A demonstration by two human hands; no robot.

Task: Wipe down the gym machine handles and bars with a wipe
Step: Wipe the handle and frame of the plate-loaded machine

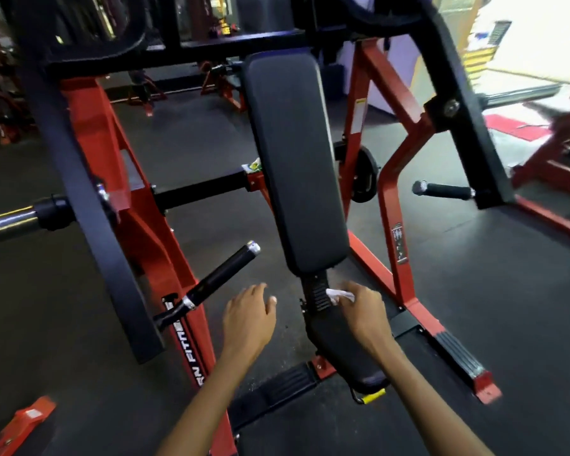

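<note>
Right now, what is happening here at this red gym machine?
A person is cleaning the machine. The right hand pinches a small white wipe against the black post below the back pad. The left hand hovers open, holding nothing, near the left handle. Nothing touches either handle.

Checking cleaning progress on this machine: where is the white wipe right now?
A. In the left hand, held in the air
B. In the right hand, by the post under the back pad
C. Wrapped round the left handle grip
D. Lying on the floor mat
B: the right hand pinches the wipe beside the post below the back pad; the left hand holds nothing.
</note>
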